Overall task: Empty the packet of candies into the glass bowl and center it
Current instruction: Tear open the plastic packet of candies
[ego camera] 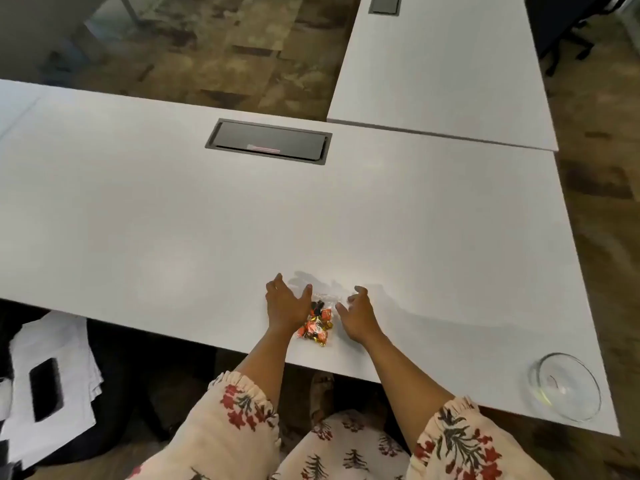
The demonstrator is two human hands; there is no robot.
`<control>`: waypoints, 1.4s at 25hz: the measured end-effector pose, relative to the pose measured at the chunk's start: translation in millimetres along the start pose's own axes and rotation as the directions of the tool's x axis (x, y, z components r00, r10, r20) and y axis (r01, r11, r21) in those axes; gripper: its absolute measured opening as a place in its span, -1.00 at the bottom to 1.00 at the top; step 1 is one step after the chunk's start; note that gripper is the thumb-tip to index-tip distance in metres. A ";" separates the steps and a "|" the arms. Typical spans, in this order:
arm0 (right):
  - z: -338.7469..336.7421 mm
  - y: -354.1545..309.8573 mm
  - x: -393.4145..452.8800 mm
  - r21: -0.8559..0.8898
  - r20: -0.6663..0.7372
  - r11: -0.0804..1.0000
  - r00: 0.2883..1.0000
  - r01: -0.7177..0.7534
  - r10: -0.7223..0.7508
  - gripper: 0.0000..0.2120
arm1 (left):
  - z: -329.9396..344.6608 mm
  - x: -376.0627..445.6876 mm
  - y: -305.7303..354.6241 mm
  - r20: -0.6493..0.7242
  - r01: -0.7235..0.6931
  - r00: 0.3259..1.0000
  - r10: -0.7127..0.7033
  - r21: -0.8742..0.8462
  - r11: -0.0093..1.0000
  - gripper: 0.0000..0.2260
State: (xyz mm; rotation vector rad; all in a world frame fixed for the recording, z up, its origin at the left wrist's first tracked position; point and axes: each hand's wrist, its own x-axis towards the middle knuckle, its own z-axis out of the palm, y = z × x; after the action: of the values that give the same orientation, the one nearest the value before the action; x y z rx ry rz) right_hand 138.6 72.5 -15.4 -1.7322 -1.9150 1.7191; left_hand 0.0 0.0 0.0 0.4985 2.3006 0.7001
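A clear packet of orange and black wrapped candies (pixel 318 323) lies on the white table (pixel 173 220) near its front edge. My left hand (pixel 285 304) rests just left of the packet, fingers spread, thumb near the packet's top. My right hand (pixel 356 313) hovers just right of it, fingers curled and apart. Neither hand grips the packet. An empty glass bowl (pixel 568 386) stands at the table's near right corner, far from both hands.
A dark cable hatch (pixel 268 141) is set into the table at the back middle. A second white table (pixel 443 64) adjoins at the back right. White bags (pixel 48 386) lie on the floor at the left.
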 end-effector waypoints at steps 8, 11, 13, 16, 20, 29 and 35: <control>23.5 1.2 3.0 0.108 0.085 0.970 0.974 -0.220 0.211 -0.38 | 15.7 4.1 -19.4 0.167 0.325 0.943 -0.288 -0.279 0.903 -0.47; 27.7 3.5 1.7 0.151 0.061 0.961 0.973 -0.230 0.223 -0.43 | 20.4 2.5 -17.9 0.184 0.394 0.918 -0.352 -0.322 0.861 -0.54; 25.5 5.5 0.6 0.158 0.028 0.967 0.979 -0.202 0.200 -0.50 | 24.4 -0.5 -16.2 0.166 0.407 0.913 -0.372 -0.365 0.838 -0.59; 15.2 4.9 -0.3 0.122 0.003 0.982 0.990 -0.142 0.143 -0.61 | 28.7 -4.3 -12.6 0.124 0.388 0.920 -0.371 -0.407 0.827 -0.69; -7.4 2.9 -5.1 0.032 -0.019 0.999 0.999 0.029 -0.029 -0.73 | 33.5 -10.0 1.9 0.077 0.296 0.953 -0.294 -0.449 0.843 -0.81; -69.0 -4.3 -21.0 -0.171 -0.244 0.940 0.912 0.294 -0.329 -0.90 | 52.4 -29.8 68.6 -0.043 -0.186 0.983 0.181 -0.275 0.943 -0.84; -106.9 -7.6 -27.3 -0.140 -0.290 0.954 0.911 0.265 -0.295 -0.85 | 68.1 -38.8 97.6 -0.034 -0.301 0.951 0.307 -0.326 0.896 -0.86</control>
State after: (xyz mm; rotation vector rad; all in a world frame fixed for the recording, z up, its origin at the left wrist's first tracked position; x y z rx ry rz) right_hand 212.5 125.6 47.4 -1.5466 -2.0099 1.1984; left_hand 89.9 79.8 34.9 0.7097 2.0485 1.2026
